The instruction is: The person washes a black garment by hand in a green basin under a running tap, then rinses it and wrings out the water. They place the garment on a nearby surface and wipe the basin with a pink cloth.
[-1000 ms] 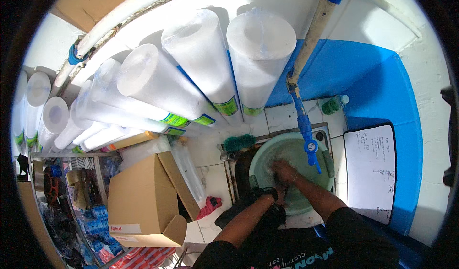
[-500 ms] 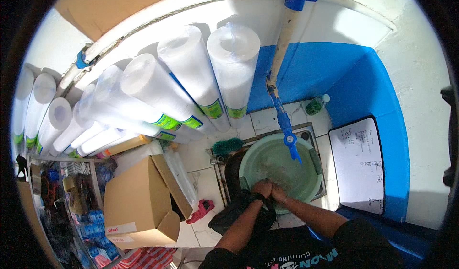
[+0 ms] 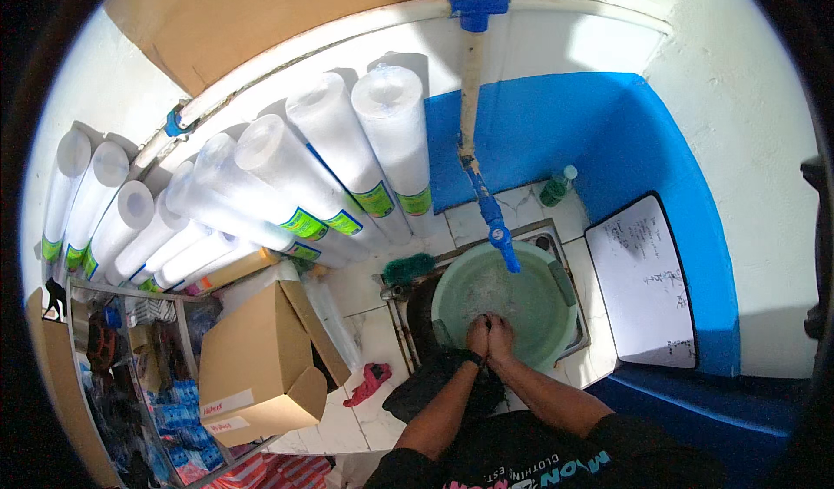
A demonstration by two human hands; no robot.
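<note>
From the head view, the person's left hand (image 3: pixel 477 335) and right hand (image 3: pixel 500 336) are pressed together at the near rim of a round pale green plastic basin (image 3: pixel 539 302), which sits in a metal sink (image 3: pixel 569 350) set into the white tiled counter (image 3: pixel 369 337). The fingers of both hands are curled against each other over the water; whether they clasp anything between them cannot be told. A dark black cloth (image 3: pixel 426 385) hangs over the front edge of the counter, just under the left wrist. Above the basin, a blue plastic tap (image 3: pixel 499 233) comes down from a cream pipe (image 3: pixel 470 98) on the wall and ends over the basin's far rim. At the sink's left edge lies a green scrubbing brush (image 3: pixel 407 268), and a green bottle with a white cap (image 3: pixel 556 187) stands at the counter's far right corner against the blue wall. A white board with handwriting (image 3: pixel 643 285) rests at the counter's right edge. To the left, long white cylindrical filter cartridges (image 3: pixel 334 155) lean against the wall, a brown cardboard box (image 3: pixel 256 363) stands open near the counter's left end, and a red rag (image 3: pixel 367 381) lies near its front edge.
</note>
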